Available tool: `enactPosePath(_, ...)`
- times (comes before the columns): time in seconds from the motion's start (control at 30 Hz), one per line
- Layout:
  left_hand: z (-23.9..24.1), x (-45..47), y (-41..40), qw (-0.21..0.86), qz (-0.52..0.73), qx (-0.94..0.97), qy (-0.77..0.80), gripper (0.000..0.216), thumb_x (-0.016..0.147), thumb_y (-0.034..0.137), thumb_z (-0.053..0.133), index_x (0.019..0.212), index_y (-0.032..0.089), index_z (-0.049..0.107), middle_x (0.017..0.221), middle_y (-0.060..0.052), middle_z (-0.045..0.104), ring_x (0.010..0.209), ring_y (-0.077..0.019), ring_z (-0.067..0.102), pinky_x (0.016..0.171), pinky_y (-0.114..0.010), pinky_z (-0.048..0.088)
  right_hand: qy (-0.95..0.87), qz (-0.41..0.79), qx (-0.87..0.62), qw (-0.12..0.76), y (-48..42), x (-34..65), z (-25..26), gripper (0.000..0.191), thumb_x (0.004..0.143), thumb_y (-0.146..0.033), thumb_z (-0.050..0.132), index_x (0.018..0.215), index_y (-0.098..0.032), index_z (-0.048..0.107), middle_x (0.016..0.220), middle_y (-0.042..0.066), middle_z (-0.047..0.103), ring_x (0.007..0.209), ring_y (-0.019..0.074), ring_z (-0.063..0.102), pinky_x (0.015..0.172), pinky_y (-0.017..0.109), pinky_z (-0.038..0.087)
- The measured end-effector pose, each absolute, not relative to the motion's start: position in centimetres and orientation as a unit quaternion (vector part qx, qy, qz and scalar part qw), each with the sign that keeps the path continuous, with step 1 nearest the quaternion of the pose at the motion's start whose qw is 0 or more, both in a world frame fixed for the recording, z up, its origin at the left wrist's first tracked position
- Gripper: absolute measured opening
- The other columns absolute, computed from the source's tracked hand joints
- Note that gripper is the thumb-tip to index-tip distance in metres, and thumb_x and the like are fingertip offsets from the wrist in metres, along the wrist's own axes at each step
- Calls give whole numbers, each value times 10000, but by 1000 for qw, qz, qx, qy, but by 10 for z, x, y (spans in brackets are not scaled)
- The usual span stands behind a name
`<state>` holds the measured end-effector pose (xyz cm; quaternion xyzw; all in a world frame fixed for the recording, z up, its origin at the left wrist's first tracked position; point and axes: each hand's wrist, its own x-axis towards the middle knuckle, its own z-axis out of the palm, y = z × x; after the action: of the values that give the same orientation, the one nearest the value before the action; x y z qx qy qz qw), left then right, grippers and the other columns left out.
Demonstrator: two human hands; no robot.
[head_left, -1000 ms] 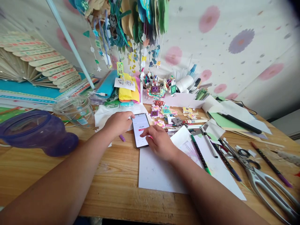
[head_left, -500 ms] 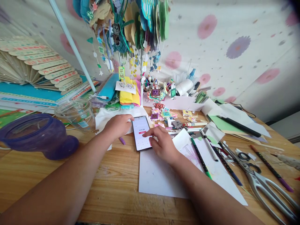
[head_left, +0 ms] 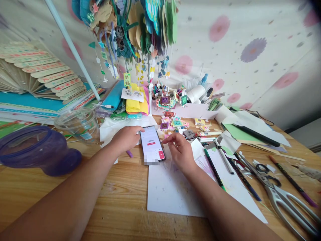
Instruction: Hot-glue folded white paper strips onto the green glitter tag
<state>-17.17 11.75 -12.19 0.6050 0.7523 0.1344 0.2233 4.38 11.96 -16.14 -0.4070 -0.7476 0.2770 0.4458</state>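
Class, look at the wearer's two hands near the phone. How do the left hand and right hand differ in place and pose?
The left hand is at the upper left corner of the phone, while the right hand is beside its right edge.
The left hand stretches a digit over that corner; the right hand has its fingers loosely bent.
Both hands are bare, and both reach in toward the phone.

The person's left arm [head_left: 77, 180] and right arm [head_left: 220, 194] stretch forward, left hand [head_left: 127, 138] extended rightward, right hand [head_left: 180, 150] raised, loosely curled.
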Motion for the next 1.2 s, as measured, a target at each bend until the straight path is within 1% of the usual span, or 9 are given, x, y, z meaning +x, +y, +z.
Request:
enactPosePath(0.23,-122,-169,119,246,141,595,752,486,782,200,440,1223,304,618,1102,-84,658,481,-135,617,292,-196,445,-749,277,-414,437,119,45,-159,160,831,-100,463,835,-245,532,877,26,707,877,219,642,830,386,474)
enactPosePath(0.47,-123,-167,120,263,132,598,745,519,755,195,444,1231,320,611,985,-59,671,481,-130,596,311,-198,464,-753,270,-422,427,119,45,-157,162,826,-101,463,832,-240,547,880,28,707,875,224,634,818,382,464)
enactPosePath(0.73,-125,-168,120,246,119,608,746,497,747,190,437,1181,301,651,1050,-77,672,464,-144,607,332,-244,465,-756,265,-425,422,119,45,-154,167,817,-100,469,823,-239,561,871,24,700,864,219,612,804,370,448)
enactPosePath(0.83,-123,-170,120,207,130,622,744,473,751,189,430,1152,286,661,1016,-63,681,505,-155,620,416,-266,497,-755,263,-426,423,117,46,-154,166,818,-103,466,826,-236,565,869,25,695,860,217,607,797,363,446)
enactPosePath(0.93,-121,-175,122,142,151,638,742,413,752,191,423,1067,247,684,907,-54,693,696,-215,651,597,-304,524,-755,261,-426,424,117,46,-154,162,815,-105,464,824,-231,567,864,30,692,859,218,605,794,361,445)
enactPosePath(1.0,-121,-178,124,114,158,645,739,372,753,196,417,989,229,703,837,-51,691,759,-237,641,649,-313,507,-756,259,-426,423,117,46,-154,159,814,-108,464,822,-227,570,860,33,691,855,221,604,790,363,444)
enactPosePath(1.03,-122,-179,124,110,158,648,737,362,753,199,413,958,228,711,809,-46,690,739,-234,636,635,-309,496,-756,258,-427,423,118,45,-154,159,813,-109,464,822,-226,571,858,34,691,853,223,604,789,365,444)
enactPosePath(1.1,-124,-181,125,115,153,655,731,360,750,204,410,923,237,724,768,-26,691,635,-208,618,564,-291,471,-757,257,-427,422,118,45,-154,159,810,-109,464,821,-225,571,856,36,690,850,223,605,788,366,444)
enactPosePath(1.2,-126,-182,124,124,148,662,724,378,743,205,407,929,253,734,765,-6,702,526,-175,580,496,-278,436,-759,256,-426,421,118,46,-155,162,808,-107,464,819,-227,572,855,35,688,852,221,606,794,365,443)
